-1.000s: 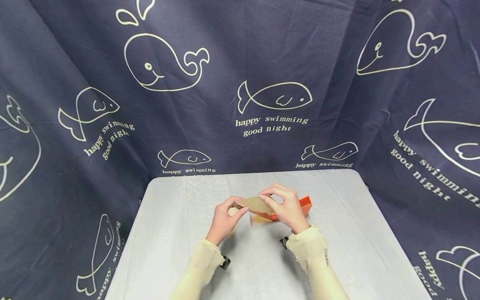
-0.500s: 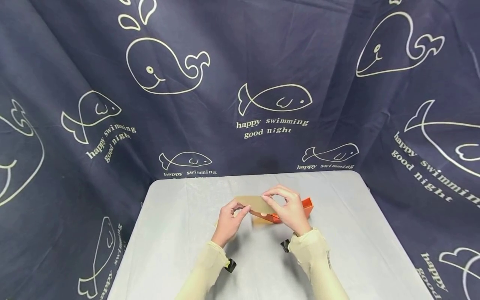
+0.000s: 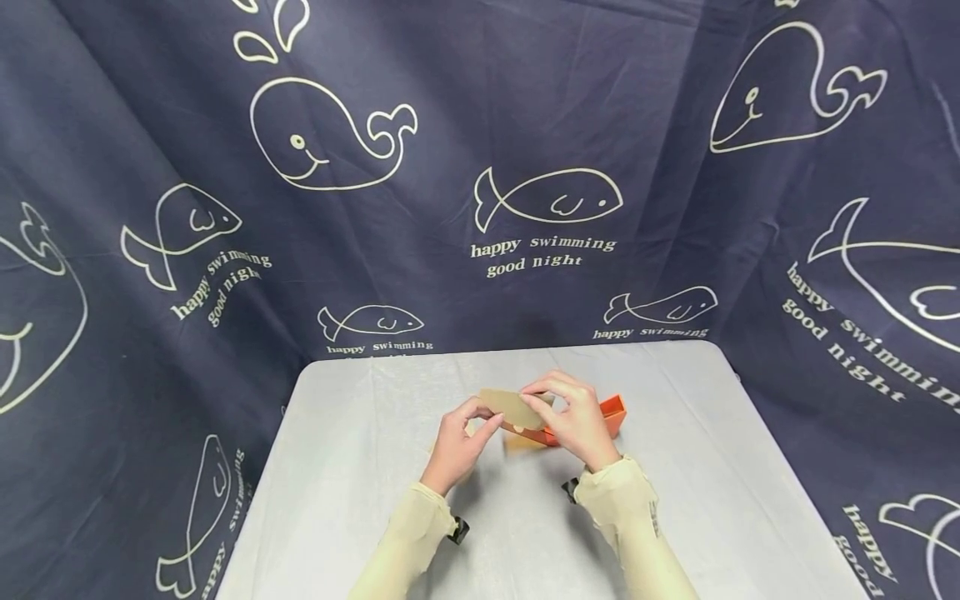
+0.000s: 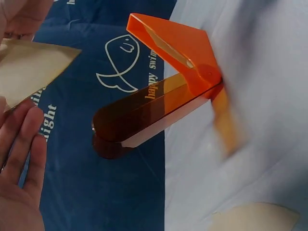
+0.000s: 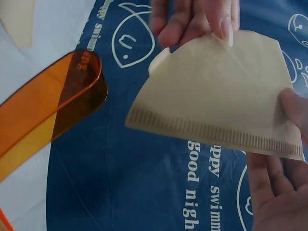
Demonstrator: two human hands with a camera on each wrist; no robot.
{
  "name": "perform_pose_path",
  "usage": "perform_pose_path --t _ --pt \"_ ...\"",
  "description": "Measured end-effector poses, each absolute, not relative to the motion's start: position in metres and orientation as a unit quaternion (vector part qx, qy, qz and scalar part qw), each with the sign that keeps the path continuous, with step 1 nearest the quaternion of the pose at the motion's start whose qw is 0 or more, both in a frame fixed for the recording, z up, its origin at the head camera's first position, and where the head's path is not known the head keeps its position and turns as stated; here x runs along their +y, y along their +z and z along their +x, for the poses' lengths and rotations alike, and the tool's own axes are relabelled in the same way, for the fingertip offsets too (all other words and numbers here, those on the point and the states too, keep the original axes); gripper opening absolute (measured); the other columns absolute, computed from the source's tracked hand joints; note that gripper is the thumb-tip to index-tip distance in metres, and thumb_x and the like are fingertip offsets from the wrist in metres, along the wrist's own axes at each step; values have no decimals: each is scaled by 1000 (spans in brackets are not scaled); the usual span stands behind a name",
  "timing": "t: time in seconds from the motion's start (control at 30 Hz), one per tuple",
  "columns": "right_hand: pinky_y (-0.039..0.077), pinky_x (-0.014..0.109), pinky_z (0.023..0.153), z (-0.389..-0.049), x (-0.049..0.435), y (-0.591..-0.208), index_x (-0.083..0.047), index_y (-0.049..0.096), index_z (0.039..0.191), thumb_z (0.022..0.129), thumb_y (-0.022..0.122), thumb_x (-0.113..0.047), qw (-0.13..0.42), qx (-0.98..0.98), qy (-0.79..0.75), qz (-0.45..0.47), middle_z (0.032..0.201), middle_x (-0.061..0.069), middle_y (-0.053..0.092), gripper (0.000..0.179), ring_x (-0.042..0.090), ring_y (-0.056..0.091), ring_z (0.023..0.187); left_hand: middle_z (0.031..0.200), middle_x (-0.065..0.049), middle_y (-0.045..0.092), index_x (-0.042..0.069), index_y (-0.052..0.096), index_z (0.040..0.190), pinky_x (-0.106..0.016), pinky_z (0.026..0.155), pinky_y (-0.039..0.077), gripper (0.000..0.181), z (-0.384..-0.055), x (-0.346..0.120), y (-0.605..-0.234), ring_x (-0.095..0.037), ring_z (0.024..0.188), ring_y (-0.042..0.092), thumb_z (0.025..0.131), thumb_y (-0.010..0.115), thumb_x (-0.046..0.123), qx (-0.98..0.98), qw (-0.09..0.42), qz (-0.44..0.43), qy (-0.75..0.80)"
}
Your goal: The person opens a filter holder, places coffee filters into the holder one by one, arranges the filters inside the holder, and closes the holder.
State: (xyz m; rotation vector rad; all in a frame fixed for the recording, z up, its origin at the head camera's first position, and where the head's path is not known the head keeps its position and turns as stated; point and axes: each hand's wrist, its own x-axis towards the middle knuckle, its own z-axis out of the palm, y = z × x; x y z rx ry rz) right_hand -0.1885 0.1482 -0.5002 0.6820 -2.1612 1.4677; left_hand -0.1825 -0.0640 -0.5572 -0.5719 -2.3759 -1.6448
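Note:
Both hands hold up a beige cone-shaped paper coffee filter (image 3: 504, 407) over the table. My left hand (image 3: 454, 443) pinches its left end, thumb in front. On the other side, my right hand (image 3: 576, 418) pinches its edge between thumb and fingers. In the right wrist view the filter (image 5: 211, 91) shows a crimped seam along one edge and a small flap at a corner. Behind my right hand stands an orange case (image 3: 615, 414), partly hidden. The left wrist view shows the case (image 4: 192, 41) with its see-through amber lid (image 4: 144, 113) swung out.
A flat beige paper piece (image 4: 257, 219) lies on the white table (image 3: 360, 433), mostly hidden by my left hand in the head view. Dark blue curtains (image 3: 450, 100) with whale and fish prints enclose the table's back and sides.
My left hand has shifted slightly to the right. The filter has turned a little between the fingers, its left end swinging out and back. My right hand and the case stay nearly in place.

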Motion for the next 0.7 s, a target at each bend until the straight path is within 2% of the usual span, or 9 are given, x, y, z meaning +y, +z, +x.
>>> perform_pose_path --t 0.1,0.23,0.33,0.47,0.7 --pt "52 19 77 -189 146 -501 -15 81 93 85 83 -3 224 -772 545 237 88 0 76 15 10 67 81 97 10 75 21 74 101 -35 93 55 6 -182 -58 -562 -10 97 71 98 73 26 -799 93 -186 -565" --pt "54 23 78 -189 146 -504 -17 82 94 86 84 -5 229 -764 559 227 90 -3 77 15 9 68 84 95 5 77 15 75 99 -37 89 57 9 -182 -49 -566 -12 95 72 99 72 23 -801 117 -190 -555" --pt "54 24 79 -187 146 -501 -13 81 93 84 83 1 230 -765 559 220 89 2 77 16 11 68 84 92 2 77 11 74 98 -38 90 58 13 -182 -47 -565 -13 95 72 100 71 23 -806 131 -198 -542" --pt "52 19 83 -180 144 -487 -5 79 92 82 82 7 233 -762 559 228 88 8 76 17 16 69 84 91 3 76 14 74 100 -36 91 57 10 -184 -49 -562 -11 96 72 100 70 23 -819 142 -215 -513" --pt "50 15 85 -172 143 -469 -4 79 93 83 82 6 224 -770 550 235 88 9 76 14 17 71 86 94 3 75 17 72 101 -31 82 58 6 -184 -52 -560 -10 90 70 100 70 23 -839 160 -248 -457"
